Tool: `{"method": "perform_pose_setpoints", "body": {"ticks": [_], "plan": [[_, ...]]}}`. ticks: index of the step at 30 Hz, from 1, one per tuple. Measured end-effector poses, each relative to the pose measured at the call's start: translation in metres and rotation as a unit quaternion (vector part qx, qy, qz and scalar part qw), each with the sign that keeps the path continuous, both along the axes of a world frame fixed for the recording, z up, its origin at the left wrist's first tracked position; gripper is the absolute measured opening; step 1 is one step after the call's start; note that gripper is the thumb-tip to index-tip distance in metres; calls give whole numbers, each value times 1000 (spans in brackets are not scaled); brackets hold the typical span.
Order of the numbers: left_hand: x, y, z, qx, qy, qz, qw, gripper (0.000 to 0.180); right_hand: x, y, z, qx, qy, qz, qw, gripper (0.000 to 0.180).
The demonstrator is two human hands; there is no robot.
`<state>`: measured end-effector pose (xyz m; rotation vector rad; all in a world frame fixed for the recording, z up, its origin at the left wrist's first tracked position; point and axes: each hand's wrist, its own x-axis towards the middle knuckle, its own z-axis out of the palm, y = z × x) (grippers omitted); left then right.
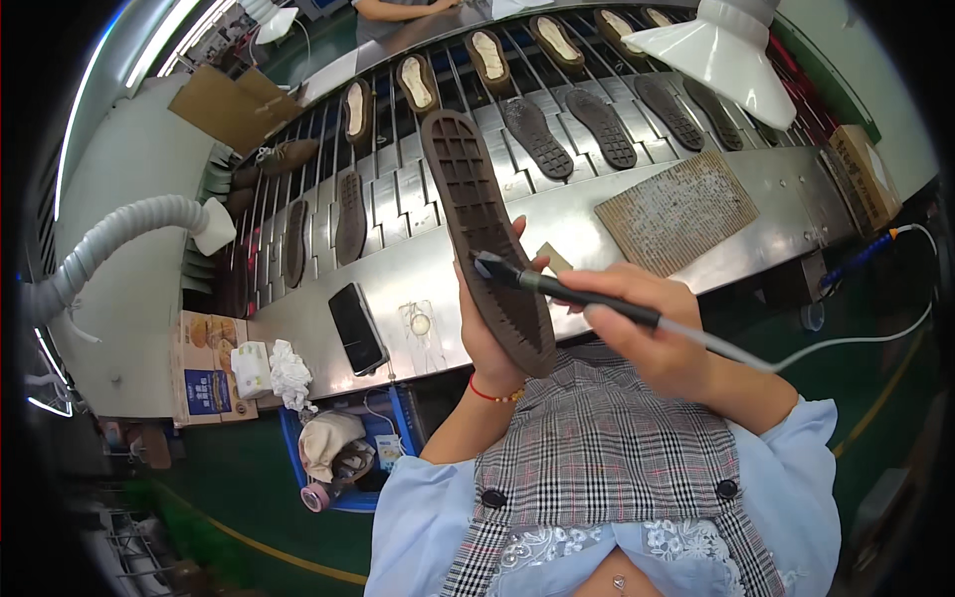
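Centrally, our left hand (pixel 484 338) gripped a brown shoe sole (pixel 484 239) upright above the steel bench (pixel 557 234), while our right hand (pixel 642 323) closed around a black brush tool (pixel 557 289) touching it. Left, a printed cardboard box (pixel 206 366) lay beside the conveyor (pixel 398 179); another box (pixel 863 169) sat right.

Left hand (pixel 489 333) is raised, palm turned inward, fingers wrapped from behind in a firm grip, forearm rising from the lower middle. Right hand (pixel 642 328) sits just beside it, fingers curled tight in a pen-like grip, forearm angling in from the right.
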<state>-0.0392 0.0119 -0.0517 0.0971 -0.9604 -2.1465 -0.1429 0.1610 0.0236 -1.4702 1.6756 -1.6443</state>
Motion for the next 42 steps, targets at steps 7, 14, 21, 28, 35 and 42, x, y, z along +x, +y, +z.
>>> {"method": "perform_pose_setpoints", "body": {"ticks": [7, 14, 21, 28, 35, 42], "plan": [[1, -1, 14, -49, 62, 126, 989, 54, 19, 5, 6, -135, 139, 42, 980, 35], [12, -14, 21, -14, 196, 75, 978, 60, 21, 9, -2, -64, 88, 80, 991, 37], [16, -30, 32, -9, 237, 60, 969, 63, 18, 9, -7, -50, 44, 99, 993, 38], [17, -28, 46, 12, 190, 100, 977, 64, 14, 6, -13, -88, 69, 110, 988, 35], [17, -25, 51, 156, 74, 17, 985, 61, 7, 6, 4, -109, 152, 151, 971, 38], [17, -20, 52, 250, 42, -117, 960, 60, -1, 10, 11, -111, 227, 187, 949, 27]]}}
